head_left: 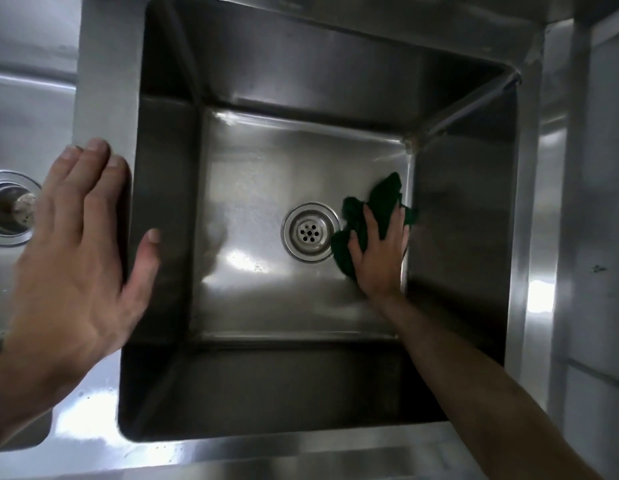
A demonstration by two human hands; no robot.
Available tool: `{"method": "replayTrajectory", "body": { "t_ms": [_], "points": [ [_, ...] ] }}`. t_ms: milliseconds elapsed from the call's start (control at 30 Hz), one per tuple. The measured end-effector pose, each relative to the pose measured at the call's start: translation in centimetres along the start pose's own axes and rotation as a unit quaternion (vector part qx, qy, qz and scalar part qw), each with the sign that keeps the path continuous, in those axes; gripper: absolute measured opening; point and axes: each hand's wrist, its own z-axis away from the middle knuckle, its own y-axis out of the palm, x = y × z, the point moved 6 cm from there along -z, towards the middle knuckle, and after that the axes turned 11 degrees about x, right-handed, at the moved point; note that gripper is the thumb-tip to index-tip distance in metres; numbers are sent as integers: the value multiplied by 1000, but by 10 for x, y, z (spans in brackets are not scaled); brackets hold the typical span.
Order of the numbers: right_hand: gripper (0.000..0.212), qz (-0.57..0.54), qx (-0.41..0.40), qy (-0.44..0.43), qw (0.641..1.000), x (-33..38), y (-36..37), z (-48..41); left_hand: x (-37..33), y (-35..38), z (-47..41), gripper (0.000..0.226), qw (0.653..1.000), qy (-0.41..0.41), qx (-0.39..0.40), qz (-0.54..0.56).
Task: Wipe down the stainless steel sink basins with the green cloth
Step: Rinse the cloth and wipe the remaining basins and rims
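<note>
Right hand [379,251], grip spread flat, presses the green cloth [384,199] onto the basin [252,188] floor right of the drain [311,232], left hand [72,244] likewise spread, apparently bracing on the rim [103,98].

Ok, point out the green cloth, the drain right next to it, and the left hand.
green cloth [385,194]: head view, on the upper fold beyond the fingers.
drain [311,232]: head view, on the perforated centre.
left hand [69,244]: head view, on the back of the hand.
</note>
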Motion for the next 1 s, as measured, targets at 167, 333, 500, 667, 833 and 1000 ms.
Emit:
{"method": "replayTrajectory", "body": {
  "t_ms": [167,333,500,667,833,1000],
  "points": [
    [63,-37,39,-45,998,6,17,49,2,2,-1,72,1000,1,-1,20],
    [51,-36,-65,-4,997,8,-7,-33,3,4,-1,74,1000,0,-5,28],
    [51,-125,-173,138,967,74,-9,-80,0,2,-1,73,999,0,-11,35],
    [53,-59,-60,-94,992,87,-8,-84,9,9,-2,75,999,-5,6,51],
    [50,-93,-159,87,979,26,-26,-91,-5,-3,-3,73,1000,-3,-8,7],
    [49,-126,-151,59,979,127,-9,-93,-13,-12,-3,70,1000,6,-17,-22]
  ]
}}
